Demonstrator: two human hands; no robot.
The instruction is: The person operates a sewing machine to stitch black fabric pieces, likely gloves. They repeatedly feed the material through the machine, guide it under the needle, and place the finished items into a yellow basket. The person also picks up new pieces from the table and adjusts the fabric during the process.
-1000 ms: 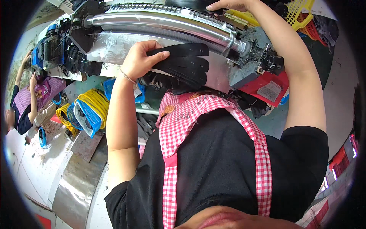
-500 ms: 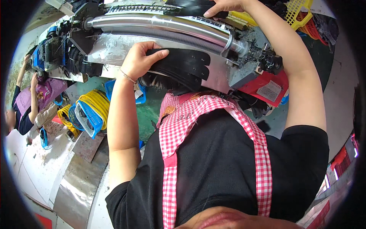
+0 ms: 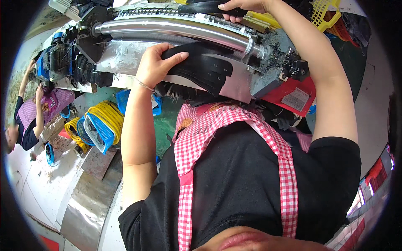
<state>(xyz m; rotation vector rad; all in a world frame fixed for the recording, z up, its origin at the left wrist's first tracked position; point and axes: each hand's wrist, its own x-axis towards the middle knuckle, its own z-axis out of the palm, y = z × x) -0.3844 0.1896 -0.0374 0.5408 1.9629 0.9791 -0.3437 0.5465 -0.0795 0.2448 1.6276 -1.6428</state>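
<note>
My left hand (image 3: pixel 161 65) grips a fanned stack of flat black strips (image 3: pixel 205 71) by one end, thumb on top. The strips have rounded ends with small punched holes. They lie over the bright metal plate (image 3: pixel 119 54) in front of a long polished roller (image 3: pixel 176 28), and the upper edge of the stack comes close to that roller. Beyond the roller, my right hand (image 3: pixel 245 7) is closed on another black strip (image 3: pixel 205 8), thumb above and fingers below. Part of this strip is cut off by the picture's top edge.
Black scraps (image 3: pixel 270 52) litter the roller's right end. A red panel (image 3: pixel 293 98) hangs below it. Yellow and blue baskets (image 3: pixel 104 125) are stacked on the floor at left. Further left, a co-worker (image 3: pixel 31 113) sits at the machine. A yellow basket (image 3: pixel 324 14) stands at far right.
My right hand has shifted slightly left, its fingers now showing beneath the strip. The strips in my left hand have spread, the upper ones reaching closer to the roller.
</note>
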